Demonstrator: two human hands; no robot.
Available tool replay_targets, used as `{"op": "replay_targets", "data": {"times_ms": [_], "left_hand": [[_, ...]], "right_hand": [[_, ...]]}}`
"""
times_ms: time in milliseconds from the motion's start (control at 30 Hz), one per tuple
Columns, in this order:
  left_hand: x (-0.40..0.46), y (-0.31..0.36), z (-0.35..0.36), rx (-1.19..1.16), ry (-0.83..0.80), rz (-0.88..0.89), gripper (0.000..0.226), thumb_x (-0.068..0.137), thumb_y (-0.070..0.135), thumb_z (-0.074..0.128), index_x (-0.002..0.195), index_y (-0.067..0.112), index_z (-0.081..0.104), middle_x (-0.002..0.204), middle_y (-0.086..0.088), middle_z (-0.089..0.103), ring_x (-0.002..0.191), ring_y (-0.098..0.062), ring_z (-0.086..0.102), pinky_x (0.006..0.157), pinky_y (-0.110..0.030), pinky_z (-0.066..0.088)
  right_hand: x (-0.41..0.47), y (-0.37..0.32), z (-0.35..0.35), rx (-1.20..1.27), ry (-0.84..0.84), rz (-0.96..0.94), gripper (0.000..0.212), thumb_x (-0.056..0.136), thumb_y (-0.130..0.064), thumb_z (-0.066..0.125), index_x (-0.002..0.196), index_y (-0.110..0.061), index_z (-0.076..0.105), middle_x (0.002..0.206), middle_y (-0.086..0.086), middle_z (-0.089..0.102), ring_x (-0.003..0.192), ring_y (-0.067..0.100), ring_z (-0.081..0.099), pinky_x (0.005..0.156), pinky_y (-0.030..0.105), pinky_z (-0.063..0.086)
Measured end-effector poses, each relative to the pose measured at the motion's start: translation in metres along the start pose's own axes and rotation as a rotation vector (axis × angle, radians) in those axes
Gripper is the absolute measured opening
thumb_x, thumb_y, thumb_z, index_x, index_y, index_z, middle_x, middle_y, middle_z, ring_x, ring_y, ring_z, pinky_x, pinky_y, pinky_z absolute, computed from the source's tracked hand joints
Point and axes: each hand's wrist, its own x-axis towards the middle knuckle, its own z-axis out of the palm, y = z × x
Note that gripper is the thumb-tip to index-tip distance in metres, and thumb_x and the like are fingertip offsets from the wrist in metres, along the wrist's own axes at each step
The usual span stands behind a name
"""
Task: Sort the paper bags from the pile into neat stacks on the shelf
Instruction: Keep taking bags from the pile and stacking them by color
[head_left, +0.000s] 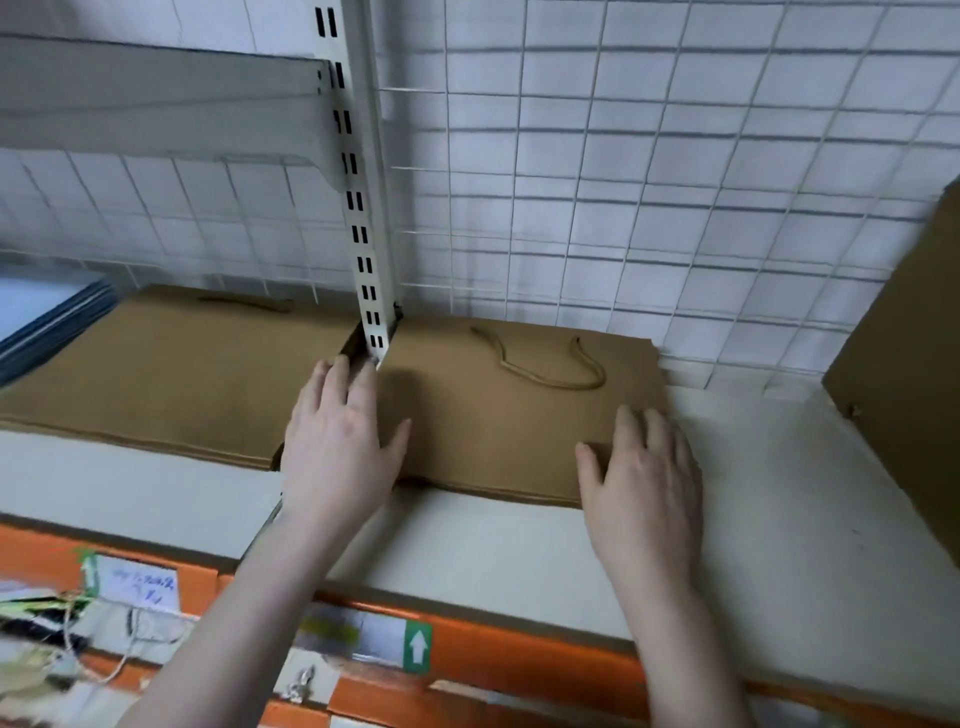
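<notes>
Both hands, left hand (340, 447) and right hand (641, 467), lay flat with straight fingers on the brown bag stack (498, 415) beside the shelf post (363, 234).

Cool, even indoor light, moderately bright. Soft shadows lie beneath the flat brown paper bag (519, 415). Wide-angle bending curves the white wire grid panel (675, 182); the lower-left corner is smeared, probably motion blur.
</notes>
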Motion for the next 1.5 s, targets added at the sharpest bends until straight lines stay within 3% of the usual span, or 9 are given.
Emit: {"op": "replay_targets", "data": {"times_ms": [267, 400, 467, 600, 733, 900, 1133, 1367, 1500], "left_hand": [[-0.027, -0.059, -0.039, 0.005, 0.038, -0.031, 0.06, 0.083, 0.035, 0.065, 0.129, 0.0, 0.052, 0.137, -0.027, 0.045, 0.134, -0.041, 0.034, 0.111, -0.048, 0.027], [-0.05, -0.119, -0.068, 0.0, 0.009, -0.125, 0.068, 0.091, 0.045, 0.051, 0.146, 0.011, 0.029, 0.153, -0.015, 0.024, 0.144, -0.028, 0.012, 0.116, -0.036, 0.009], [-0.063, -0.159, -0.085, -0.007, 0.026, -0.155, 0.071, 0.09, 0.045, 0.051, 0.147, 0.011, 0.026, 0.154, -0.014, 0.022, 0.144, -0.028, 0.011, 0.117, -0.035, 0.008], [-0.092, -0.255, -0.118, 0.033, 0.062, -0.212, 0.068, 0.084, 0.034, 0.065, 0.138, 0.0, 0.042, 0.145, -0.025, 0.036, 0.138, -0.039, 0.027, 0.114, -0.045, 0.02], [-0.122, -0.352, -0.154, 0.123, 0.107, -0.256, 0.063, 0.078, 0.038, 0.062, 0.12, -0.01, 0.056, 0.122, -0.034, 0.055, 0.115, -0.05, 0.05, 0.097, -0.057, 0.04], [-0.157, -0.457, -0.199, 0.231, 0.082, -0.329, 0.071, 0.061, 0.024, 0.085, 0.116, -0.01, 0.057, 0.117, -0.034, 0.057, 0.11, -0.052, 0.053, 0.09, -0.059, 0.045], [-0.166, -0.557, -0.241, 0.24, 0.16, -0.412, 0.073, 0.059, 0.019, 0.086, 0.118, -0.011, 0.056, 0.119, -0.033, 0.057, 0.111, -0.05, 0.054, 0.094, -0.056, 0.044], [-0.134, -0.666, -0.256, 0.297, 0.2, -0.435, 0.069, 0.059, 0.019, 0.085, 0.116, -0.009, 0.057, 0.112, -0.027, 0.061, 0.105, -0.043, 0.059, 0.09, -0.05, 0.048], [-0.093, -0.751, -0.264, 0.359, 0.19, -0.453, 0.071, 0.058, 0.018, 0.085, 0.116, -0.011, 0.057, 0.112, -0.029, 0.061, 0.104, -0.045, 0.06, 0.089, -0.053, 0.047]], "right_hand": [[-0.053, -0.072, -0.003, 0.053, -0.058, -0.156, 0.049, 0.064, -0.023, 0.082, 0.104, 0.001, 0.067, 0.102, 0.024, 0.063, 0.102, 0.042, 0.06, 0.083, 0.049, 0.051], [-0.083, -0.127, -0.002, 0.059, -0.091, -0.224, 0.049, 0.065, -0.025, 0.082, 0.104, 0.001, 0.067, 0.102, 0.024, 0.064, 0.101, 0.042, 0.06, 0.084, 0.049, 0.051], [-0.102, -0.163, -0.002, 0.078, -0.111, -0.249, 0.05, 0.065, -0.026, 0.082, 0.104, 0.001, 0.068, 0.102, 0.024, 0.064, 0.1, 0.043, 0.06, 0.083, 0.049, 0.051], [-0.147, -0.251, -0.001, 0.124, -0.133, -0.321, 0.051, 0.066, -0.026, 0.082, 0.107, 0.001, 0.067, 0.104, 0.024, 0.064, 0.102, 0.042, 0.059, 0.086, 0.048, 0.051], [-0.199, -0.344, 0.001, 0.183, -0.158, -0.403, 0.05, 0.073, -0.029, 0.076, 0.115, -0.003, 0.064, 0.112, 0.022, 0.062, 0.112, 0.04, 0.055, 0.093, 0.046, 0.047], [-0.256, -0.447, 0.003, 0.288, -0.233, -0.532, 0.052, 0.084, -0.03, 0.066, 0.127, -0.003, 0.056, 0.13, 0.022, 0.054, 0.127, 0.038, 0.044, 0.105, 0.046, 0.036], [-0.282, -0.562, 0.012, 0.361, -0.334, -0.678, 0.057, 0.095, -0.039, 0.046, 0.143, -0.01, 0.034, 0.145, 0.013, 0.036, 0.138, 0.028, 0.026, 0.113, 0.036, 0.02], [-0.288, -0.686, 0.058, 0.43, -0.27, -0.684, 0.052, 0.086, -0.03, 0.063, 0.129, -0.004, 0.053, 0.127, 0.021, 0.053, 0.123, 0.037, 0.045, 0.099, 0.045, 0.038], [-0.281, -0.78, 0.097, 0.516, -0.238, -0.665, 0.049, 0.08, -0.023, 0.071, 0.12, 0.001, 0.059, 0.114, 0.025, 0.058, 0.11, 0.042, 0.053, 0.091, 0.047, 0.045]]}}
